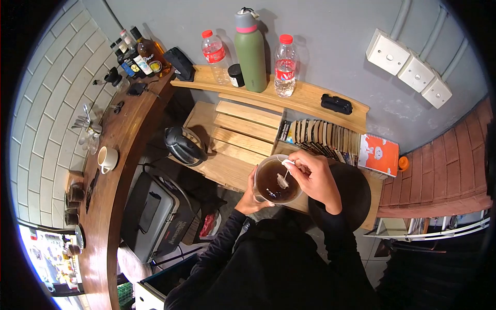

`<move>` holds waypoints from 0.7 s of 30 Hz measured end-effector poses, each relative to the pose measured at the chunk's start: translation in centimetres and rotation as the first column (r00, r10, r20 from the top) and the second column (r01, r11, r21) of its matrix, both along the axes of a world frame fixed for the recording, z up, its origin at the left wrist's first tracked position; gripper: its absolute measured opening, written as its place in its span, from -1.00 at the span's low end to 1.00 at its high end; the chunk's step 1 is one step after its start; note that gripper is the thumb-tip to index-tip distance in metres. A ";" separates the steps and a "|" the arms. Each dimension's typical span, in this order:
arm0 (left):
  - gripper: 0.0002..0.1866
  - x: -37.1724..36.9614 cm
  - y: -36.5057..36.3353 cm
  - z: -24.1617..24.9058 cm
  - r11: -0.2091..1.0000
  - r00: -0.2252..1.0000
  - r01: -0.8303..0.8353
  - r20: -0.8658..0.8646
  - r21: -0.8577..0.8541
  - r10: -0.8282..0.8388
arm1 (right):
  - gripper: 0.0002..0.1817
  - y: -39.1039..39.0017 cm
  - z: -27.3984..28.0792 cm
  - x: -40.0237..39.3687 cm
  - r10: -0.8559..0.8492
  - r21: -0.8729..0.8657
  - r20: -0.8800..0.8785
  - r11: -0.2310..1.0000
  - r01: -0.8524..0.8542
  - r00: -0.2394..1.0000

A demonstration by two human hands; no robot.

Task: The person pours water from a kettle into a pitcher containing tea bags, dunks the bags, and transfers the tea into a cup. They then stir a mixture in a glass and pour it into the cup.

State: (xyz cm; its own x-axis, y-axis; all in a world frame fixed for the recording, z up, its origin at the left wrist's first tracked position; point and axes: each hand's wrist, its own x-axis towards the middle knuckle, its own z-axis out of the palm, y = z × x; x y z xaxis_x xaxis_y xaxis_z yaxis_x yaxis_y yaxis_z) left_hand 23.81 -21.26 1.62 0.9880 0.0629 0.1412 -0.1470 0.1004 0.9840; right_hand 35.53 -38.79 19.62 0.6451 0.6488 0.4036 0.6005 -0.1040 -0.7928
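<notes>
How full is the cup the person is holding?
Not empty: the cup holds brown liquid spread wall to wall, though its exact level can't be told from above.

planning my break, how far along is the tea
Looks done: dark brown liquid is in the round clear container, held by the left hand. In hand: the right hand dangles a small pale tea bag by its thin white string. Probably left: setting the bag aside, as it hangs within the rim.
</notes>
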 end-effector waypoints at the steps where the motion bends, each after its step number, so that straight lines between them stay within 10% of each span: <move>1: 0.42 0.0 0.0 0.0 1.000 1.000 -0.009 0.012 0.006 0.009 | -0.88 0.0 -0.3 0.0 -0.006 -0.012 -0.034 1.000 0.006 0.999; 21: 0.46 0.1 -0.2 -0.8 0.995 0.997 -0.071 0.018 0.072 0.070 | -0.87 -0.5 -1.7 0.7 -0.015 -0.086 -0.062 0.996 0.010 0.998</move>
State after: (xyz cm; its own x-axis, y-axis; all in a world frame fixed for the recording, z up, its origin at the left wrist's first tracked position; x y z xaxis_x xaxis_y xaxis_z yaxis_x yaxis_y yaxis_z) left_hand 23.90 -21.49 0.78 0.9791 0.1217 0.1627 -0.1660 0.0172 0.9860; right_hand 36.22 -39.28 17.92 0.6756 0.6711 0.3053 0.5485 -0.1807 -0.8164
